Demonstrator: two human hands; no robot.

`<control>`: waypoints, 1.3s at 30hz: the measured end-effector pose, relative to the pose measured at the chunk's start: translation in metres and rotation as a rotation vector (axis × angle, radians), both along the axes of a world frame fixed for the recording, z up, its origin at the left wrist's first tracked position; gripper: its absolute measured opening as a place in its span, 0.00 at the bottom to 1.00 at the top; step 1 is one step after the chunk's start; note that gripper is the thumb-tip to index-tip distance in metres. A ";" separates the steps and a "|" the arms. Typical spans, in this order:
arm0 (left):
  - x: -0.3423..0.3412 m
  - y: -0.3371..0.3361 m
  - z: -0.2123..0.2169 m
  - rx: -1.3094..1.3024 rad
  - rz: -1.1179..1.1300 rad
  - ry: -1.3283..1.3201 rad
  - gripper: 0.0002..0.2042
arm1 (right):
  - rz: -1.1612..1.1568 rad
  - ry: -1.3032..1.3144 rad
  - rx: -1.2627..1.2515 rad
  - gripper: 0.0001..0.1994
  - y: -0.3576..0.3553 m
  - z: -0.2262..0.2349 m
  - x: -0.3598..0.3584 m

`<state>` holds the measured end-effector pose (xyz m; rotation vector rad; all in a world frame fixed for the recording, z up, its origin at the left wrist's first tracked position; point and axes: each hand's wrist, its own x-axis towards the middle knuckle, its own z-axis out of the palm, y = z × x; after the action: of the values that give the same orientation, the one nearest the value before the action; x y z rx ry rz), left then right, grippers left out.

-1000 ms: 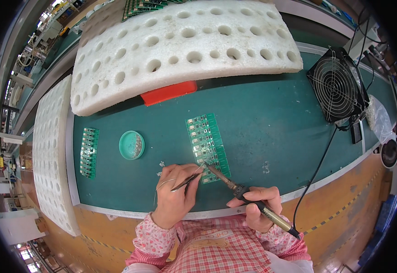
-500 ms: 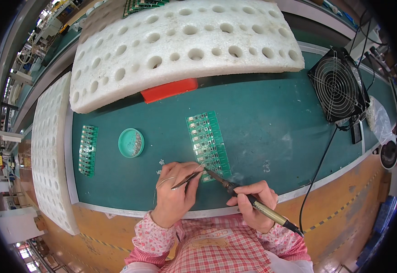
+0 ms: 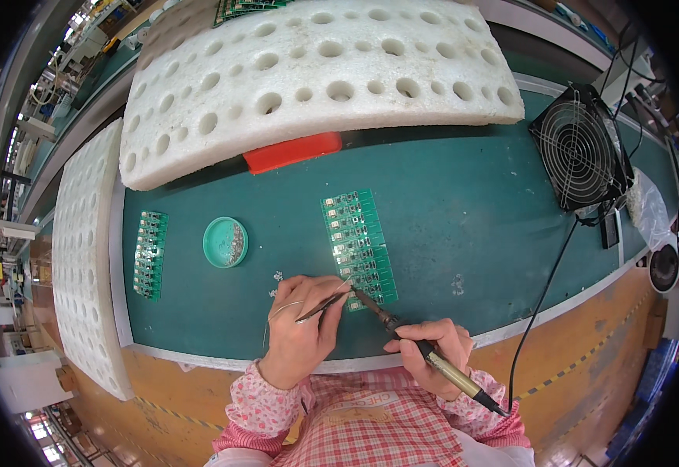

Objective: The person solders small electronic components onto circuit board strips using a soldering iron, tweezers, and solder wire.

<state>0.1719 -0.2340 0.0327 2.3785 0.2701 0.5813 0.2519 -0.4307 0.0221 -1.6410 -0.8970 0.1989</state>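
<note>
Inspector: Position of the circuit board from each hand?

Operator: From my remote station, I record it on the bench. The left hand sits off its near left corner, so the board lies ahead and rightward of it. The right hand sits off the near right corner; for it, ahead and leftward. The long axis runs near to far, near end slanting slightly right.

Inspector: State of the hands?

Operator: Left is closed, gripping tweezers, with a thin wire running across the fingers. Right is wrapped round a soldering iron, tip at the board's near end; contact I cannot tell.

Inspector: Nearer hand?

Operator: The left. Its fingertips reach the board's left edge; the right hand stands apart, only its iron crossing the board.
</note>
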 end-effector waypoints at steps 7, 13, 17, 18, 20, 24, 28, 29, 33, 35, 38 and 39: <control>0.000 -0.001 0.000 0.002 0.004 -0.007 0.12 | 0.002 -0.003 0.004 0.12 -0.001 0.001 0.001; 0.000 -0.001 0.001 0.014 0.003 -0.002 0.11 | 0.004 0.016 -0.002 0.12 0.000 0.000 0.000; 0.000 0.000 0.001 0.010 -0.002 -0.002 0.11 | 0.010 -0.017 0.006 0.13 0.000 0.000 0.001; 0.000 0.000 0.000 0.011 -0.002 -0.002 0.11 | 0.009 -0.027 0.014 0.13 0.000 0.001 0.002; 0.000 0.000 0.000 0.018 0.001 -0.010 0.11 | 0.000 -0.034 0.015 0.12 -0.002 0.003 0.002; 0.001 -0.001 0.000 0.016 -0.002 -0.018 0.11 | -0.042 0.023 0.020 0.11 -0.009 0.000 -0.001; 0.001 -0.001 0.001 0.014 -0.001 -0.012 0.11 | -0.051 0.016 0.026 0.10 -0.007 0.000 -0.002; 0.001 -0.001 0.001 0.015 -0.002 -0.018 0.11 | -0.069 0.020 0.030 0.10 -0.006 -0.001 -0.002; 0.000 -0.002 0.000 0.011 0.006 -0.013 0.11 | -0.074 -0.020 0.018 0.10 -0.006 0.000 -0.001; -0.001 -0.002 0.000 0.009 0.005 -0.010 0.12 | -0.077 -0.020 0.027 0.11 -0.005 0.000 -0.002; -0.004 -0.002 0.001 -0.028 0.012 -0.006 0.13 | -0.077 -0.020 0.044 0.11 -0.005 -0.002 -0.002; -0.005 -0.002 0.001 -0.027 0.014 -0.007 0.13 | -0.074 -0.021 0.051 0.11 -0.005 -0.002 -0.002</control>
<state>0.1668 -0.2358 0.0338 2.3504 0.2896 0.5888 0.2495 -0.4353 0.0197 -1.6284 -0.8495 0.1069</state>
